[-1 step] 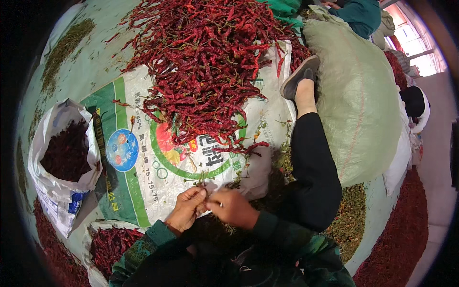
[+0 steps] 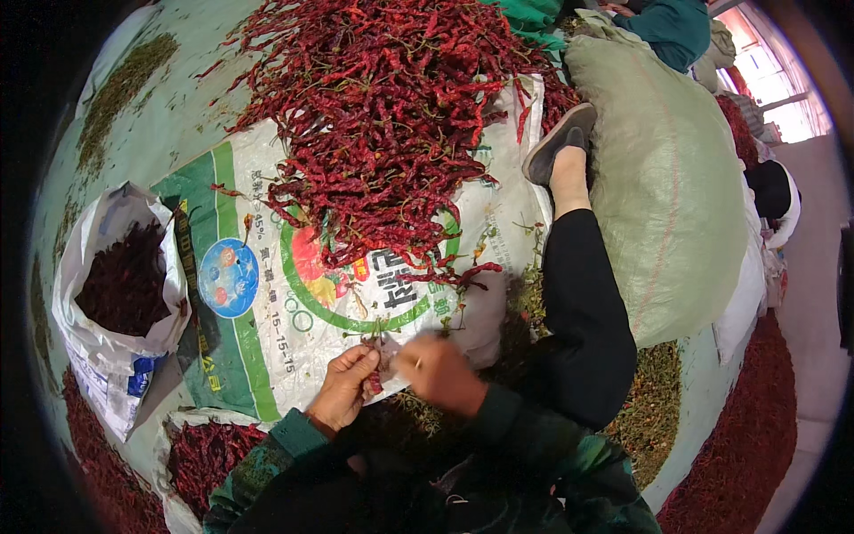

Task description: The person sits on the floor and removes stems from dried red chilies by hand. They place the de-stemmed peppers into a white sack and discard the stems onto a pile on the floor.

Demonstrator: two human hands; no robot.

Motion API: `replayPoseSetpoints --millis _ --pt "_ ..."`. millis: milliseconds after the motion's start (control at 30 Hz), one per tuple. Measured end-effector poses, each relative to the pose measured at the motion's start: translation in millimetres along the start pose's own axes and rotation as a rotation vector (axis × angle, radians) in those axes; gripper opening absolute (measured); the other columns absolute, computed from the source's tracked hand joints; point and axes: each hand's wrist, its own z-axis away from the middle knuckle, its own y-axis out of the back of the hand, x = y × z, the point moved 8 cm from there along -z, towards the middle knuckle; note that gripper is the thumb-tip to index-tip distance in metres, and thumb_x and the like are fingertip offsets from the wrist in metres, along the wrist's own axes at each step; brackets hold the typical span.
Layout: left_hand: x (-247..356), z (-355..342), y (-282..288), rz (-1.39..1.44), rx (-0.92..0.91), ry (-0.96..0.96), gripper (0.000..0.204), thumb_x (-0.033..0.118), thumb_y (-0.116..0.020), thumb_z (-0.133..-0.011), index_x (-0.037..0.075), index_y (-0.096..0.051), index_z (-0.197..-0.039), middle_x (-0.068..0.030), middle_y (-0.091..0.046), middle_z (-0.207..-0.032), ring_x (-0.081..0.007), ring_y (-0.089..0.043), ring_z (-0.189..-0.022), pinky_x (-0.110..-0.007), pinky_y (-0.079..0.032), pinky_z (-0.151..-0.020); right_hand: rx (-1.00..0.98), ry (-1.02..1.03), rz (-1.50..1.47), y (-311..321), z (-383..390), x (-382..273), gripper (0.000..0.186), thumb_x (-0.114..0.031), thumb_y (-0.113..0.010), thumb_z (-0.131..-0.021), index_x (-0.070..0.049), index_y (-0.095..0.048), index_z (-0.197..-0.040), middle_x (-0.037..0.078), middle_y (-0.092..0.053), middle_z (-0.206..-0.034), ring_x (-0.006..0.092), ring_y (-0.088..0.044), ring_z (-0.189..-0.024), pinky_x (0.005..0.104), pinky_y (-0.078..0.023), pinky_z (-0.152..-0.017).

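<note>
My left hand [image 2: 345, 392] is closed on a red dried chilli [image 2: 375, 376], holding it upright over the printed white woven sack [image 2: 311, 347], where stems lie. Just right of it, my right hand [image 2: 440, 378] is motion-blurred, fingers curled together; what they hold, if anything, is unclear. A large heap of red chillies [image 2: 374, 133] covers the sack above my hands. At the left stands an open white bag [image 2: 84, 231] of dark red contents. Below it is another sack of chillies [image 2: 205, 454].
A black-trousered leg [image 2: 578, 294] with a dark shoe stretches beside a stuffed pale-green sack [image 2: 667, 196]. A person in teal [image 2: 667, 36] is at top right. Red piles [image 2: 729, 427] and stem debris [image 2: 649, 392] lie right; more debris [image 2: 124, 89] lies at upper left.
My right hand has shifted slightly right and up, away from my left, and is more blurred. More of the chilli in my left hand shows.
</note>
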Motion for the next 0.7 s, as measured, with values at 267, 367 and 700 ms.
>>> replayPoseSetpoints --millis 267,367,700 --pt "5 16 -15 0.160 -0.007 0.047 0.013 0.012 -0.052 -0.091 0.001 -0.057 -0.098 -0.0072 -0.060 -0.078 -0.0143 -0.059 -0.065 -0.024 -0.046 -0.051 0.208 -0.348 0.903 92 -33 110 0.014 -0.001 -0.052 -0.072 -0.008 -0.058 -0.083 0.015 -0.050 -0.093 0.0362 -0.055 -0.080 0.0445 -0.044 -0.066" --pt "3 13 0 0.085 -0.094 -0.039 0.011 0.011 -0.054 -0.090 0.002 -0.056 -0.097 -0.0062 -0.058 -0.075 -0.0117 -0.054 -0.059 -0.023 -0.042 -0.049 0.151 -0.179 0.565 64 -30 102 0.007 -0.006 -0.056 -0.078 -0.007 -0.059 -0.084 0.016 -0.057 -0.083 0.0365 -0.056 -0.076 0.0433 -0.044 -0.060" --pt "17 22 4 0.066 0.112 -0.102 0.018 0.014 -0.057 -0.090 0.000 -0.058 -0.100 0.0006 -0.051 -0.067 -0.0067 -0.043 -0.053 -0.021 -0.038 -0.049 -0.249 -0.614 -0.635 -58 0 35 0.024 -0.018 -0.060 -0.084 0.005 -0.061 -0.090 0.010 -0.061 -0.068 0.0136 -0.055 -0.059 0.0320 -0.045 -0.054"
